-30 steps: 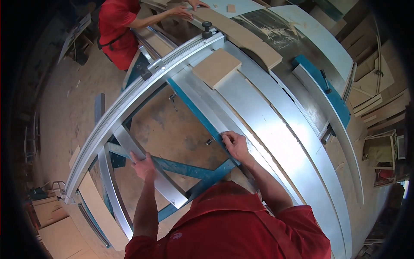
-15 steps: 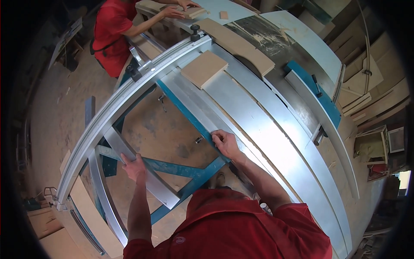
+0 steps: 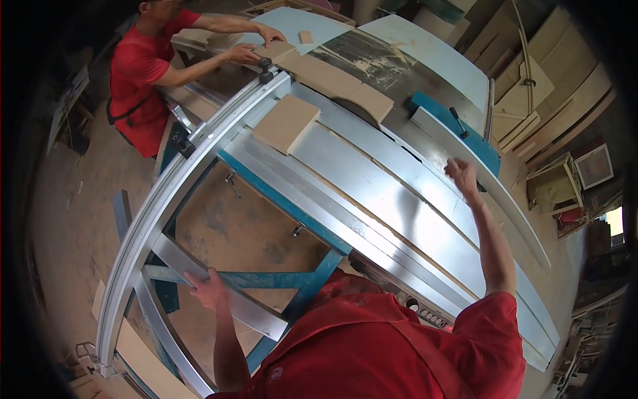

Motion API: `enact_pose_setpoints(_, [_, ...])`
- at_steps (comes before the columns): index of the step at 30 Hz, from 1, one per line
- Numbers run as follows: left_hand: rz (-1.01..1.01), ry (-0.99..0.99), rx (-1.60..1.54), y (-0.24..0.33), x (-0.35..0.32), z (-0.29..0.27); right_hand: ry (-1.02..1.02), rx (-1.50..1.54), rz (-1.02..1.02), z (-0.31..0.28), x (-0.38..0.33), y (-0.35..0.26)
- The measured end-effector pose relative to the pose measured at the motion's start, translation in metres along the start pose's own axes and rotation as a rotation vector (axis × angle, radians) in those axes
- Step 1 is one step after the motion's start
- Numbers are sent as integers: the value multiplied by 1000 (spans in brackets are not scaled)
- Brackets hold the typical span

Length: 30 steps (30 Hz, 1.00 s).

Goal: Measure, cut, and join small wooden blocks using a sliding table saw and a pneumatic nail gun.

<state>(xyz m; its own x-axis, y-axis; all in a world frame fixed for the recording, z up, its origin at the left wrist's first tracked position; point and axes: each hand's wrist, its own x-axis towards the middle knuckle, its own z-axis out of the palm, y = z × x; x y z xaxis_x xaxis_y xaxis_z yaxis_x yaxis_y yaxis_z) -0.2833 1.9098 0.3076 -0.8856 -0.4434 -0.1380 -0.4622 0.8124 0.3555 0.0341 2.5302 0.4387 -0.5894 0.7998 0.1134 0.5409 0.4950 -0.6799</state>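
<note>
My left hand [image 3: 209, 289] is closed around a flat grey metal bar [image 3: 249, 312] of the side frame of a sliding table saw. My right hand [image 3: 463, 178] is raised over the far right of the silver saw table [image 3: 372, 179], its fingers curled in and no object showing in them. It is near the long metal fence [image 3: 512, 199] and apart from it. A stack of brown boards [image 3: 287, 122] lies on the table's far left end. Behind it, a longer brown board [image 3: 332, 83] lies beside the saw slot.
Across the machine, a co-worker in red [image 3: 143, 73] has both hands on a small board stack [image 3: 274, 52]. The curved-looking aluminium rail [image 3: 159, 159] with its clamp stop [image 3: 183, 136] bounds the left. A teal fence block [image 3: 458, 126] stands at right. Sheets lean against the wall [image 3: 531, 80].
My right hand has left the teal table edge and swung far right over the table. My left hand stays on the bar. The view has shifted, and the co-worker shows more fully.
</note>
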Motion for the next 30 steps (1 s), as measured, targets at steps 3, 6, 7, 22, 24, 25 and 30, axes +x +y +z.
enact_pose_setpoints(3, [41, 30, 1, 2, -1, 4, 57, -1, 14, -4, 72, 3])
enact_pose_setpoints(6, [58, 64, 15, 3, -1, 5, 0, 3, 8, 20, 144, 3])
enact_pose_setpoints(7, [51, 74, 29, -1, -2, 5, -7, 15, 13, 36, 164, 1])
enact_pose_setpoints(22, [-19, 94, 115, -2, 8, 14, -387, 203, 388, 168, 297, -13])
enact_pose_setpoints(24, [7, 116, 124, -5, 8, 17, -385, 210, 365, 175, 319, -13])
enact_pose_setpoints(25, [-1, 118, 129, -6, 7, 17, -386, 217, 352, 181, 328, -16])
enact_pose_setpoints(30, [-6, 140, 110, -9, 7, 16, -418, 181, 381, 209, 371, -38])
